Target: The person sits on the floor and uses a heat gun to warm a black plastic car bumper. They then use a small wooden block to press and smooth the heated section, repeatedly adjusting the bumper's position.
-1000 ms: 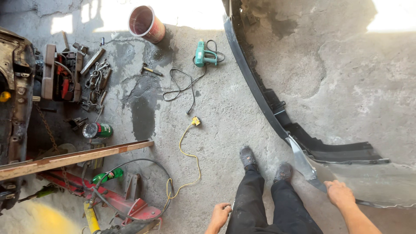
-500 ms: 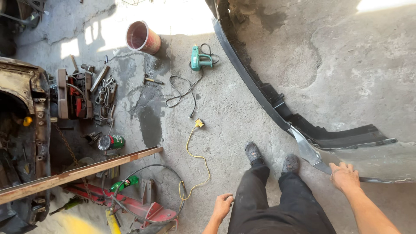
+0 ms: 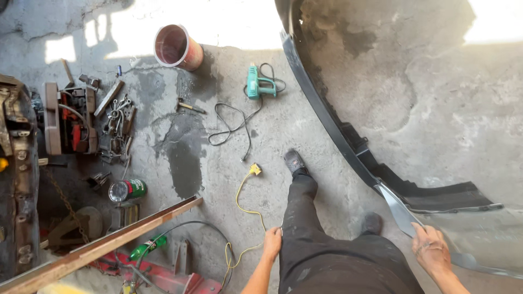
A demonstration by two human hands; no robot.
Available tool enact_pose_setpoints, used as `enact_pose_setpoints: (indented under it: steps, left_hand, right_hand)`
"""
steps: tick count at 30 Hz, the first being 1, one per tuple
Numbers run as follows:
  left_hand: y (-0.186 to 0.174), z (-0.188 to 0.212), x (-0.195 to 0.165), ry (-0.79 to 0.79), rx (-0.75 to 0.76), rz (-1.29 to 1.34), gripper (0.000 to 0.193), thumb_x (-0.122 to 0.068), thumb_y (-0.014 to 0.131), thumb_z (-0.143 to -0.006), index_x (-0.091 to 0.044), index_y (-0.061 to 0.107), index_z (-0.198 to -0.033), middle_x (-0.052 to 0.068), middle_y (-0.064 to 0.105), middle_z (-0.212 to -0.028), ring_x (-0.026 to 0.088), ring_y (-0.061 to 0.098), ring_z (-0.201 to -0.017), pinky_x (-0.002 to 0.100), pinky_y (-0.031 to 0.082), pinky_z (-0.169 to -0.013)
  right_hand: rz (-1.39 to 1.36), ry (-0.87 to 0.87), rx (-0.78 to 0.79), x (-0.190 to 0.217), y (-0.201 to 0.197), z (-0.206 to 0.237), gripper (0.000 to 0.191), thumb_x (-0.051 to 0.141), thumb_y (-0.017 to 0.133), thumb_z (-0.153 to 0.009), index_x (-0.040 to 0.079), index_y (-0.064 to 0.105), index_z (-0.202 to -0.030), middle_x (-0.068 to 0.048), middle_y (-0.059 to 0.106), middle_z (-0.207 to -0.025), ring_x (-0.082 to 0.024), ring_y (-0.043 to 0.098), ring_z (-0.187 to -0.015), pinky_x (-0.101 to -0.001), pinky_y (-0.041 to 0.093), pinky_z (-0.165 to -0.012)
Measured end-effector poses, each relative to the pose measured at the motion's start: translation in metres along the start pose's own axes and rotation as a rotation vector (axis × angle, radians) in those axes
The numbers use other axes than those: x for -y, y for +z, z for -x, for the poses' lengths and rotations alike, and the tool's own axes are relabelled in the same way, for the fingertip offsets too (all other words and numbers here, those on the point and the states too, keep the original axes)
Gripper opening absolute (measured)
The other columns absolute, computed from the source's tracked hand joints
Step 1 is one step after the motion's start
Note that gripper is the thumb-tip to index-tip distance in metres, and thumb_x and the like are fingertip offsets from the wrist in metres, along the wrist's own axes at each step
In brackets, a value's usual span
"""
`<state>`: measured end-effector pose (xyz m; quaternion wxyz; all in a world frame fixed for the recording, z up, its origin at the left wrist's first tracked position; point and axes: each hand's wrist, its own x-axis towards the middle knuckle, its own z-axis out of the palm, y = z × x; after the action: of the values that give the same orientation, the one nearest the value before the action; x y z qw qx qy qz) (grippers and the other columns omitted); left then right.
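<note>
Person wears dark, near-black work trousers (image 3: 327, 245) marked with pale dust and small paint flecks. Black closed shoes: left shoe (image 3: 295, 161) shows a textured toe cap, right shoe (image 3: 372, 222) is dusty grey. Both forearms bare, no sleeves, gloves or wristwear visible on left hand (image 3: 272, 243) or right hand (image 3: 431, 249)

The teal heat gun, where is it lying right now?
In the head view the teal heat gun lies on the concrete floor, upper middle, between the red bucket and the black bumper.

Right hand (image 3: 431, 249) gripping bumper (image 3: 348, 142), left hand (image 3: 272, 242) on thigh
</note>
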<state>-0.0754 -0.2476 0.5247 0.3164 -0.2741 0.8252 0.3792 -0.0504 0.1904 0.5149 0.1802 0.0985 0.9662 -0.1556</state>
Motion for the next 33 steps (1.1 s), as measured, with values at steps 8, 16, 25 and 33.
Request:
enact_pose_setpoints:
  steps: [8, 16, 25, 33]
  left_hand:
    - [-0.117, -0.092, -0.064, 0.59, 0.311, -0.232, 0.052, -0.01, 0.069, -0.084, -0.009, 0.06, -0.136, 0.022, 0.057, -0.135, 0.042, 0.057, -0.122, 0.046, 0.047, -0.102]
    - [-0.089, -0.138, -0.168, 0.666, 0.471, -0.703, 0.074, -0.015, 0.075, -0.081, -0.022, 0.049, -0.15, 0.013, 0.049, -0.146, 0.039, 0.046, -0.135, 0.06, 0.043, -0.102]
    - [-0.042, -0.26, -0.266, 0.739, 0.401, -0.809, 0.056, -0.013, 0.076, -0.074, -0.023, 0.066, -0.128, 0.017, 0.051, -0.146, 0.043, 0.043, -0.133, 0.071, 0.036, -0.098]
    - [-0.011, -0.336, -0.366, 0.44, 0.463, -0.689, 0.016, -0.01, 0.062, -0.085, -0.004, 0.073, -0.095, 0.017, 0.074, -0.097, 0.038, 0.069, -0.098, 0.051, 0.052, -0.088]
  right_hand:
    - [-0.32, -0.285, 0.065, 0.193, -0.029, -0.083, 0.042, 0.012, 0.069, -0.086, 0.013, 0.065, -0.127, -0.01, 0.068, -0.087, -0.03, 0.066, -0.087, -0.0431, 0.053, -0.08]
    - [0.093, -0.385, 0.144, 0.262, -0.088, -0.188, 0.032, 0.017, 0.065, -0.091, 0.016, 0.071, -0.123, -0.008, 0.071, -0.07, -0.024, 0.069, -0.069, -0.0375, 0.053, -0.07]
    - [-0.758, -0.208, 0.409, 0.216, -0.133, -0.322, 0.024, 0.025, 0.069, -0.088, 0.005, 0.077, -0.1, -0.011, 0.082, -0.089, -0.023, 0.077, -0.085, -0.0352, 0.06, -0.077]
    - [-0.72, 0.061, 0.901, 0.156, -0.112, -0.549, 0.034, 0.025, 0.065, -0.092, 0.011, 0.073, -0.122, -0.014, 0.072, -0.07, -0.023, 0.069, -0.064, -0.0379, 0.057, -0.067]
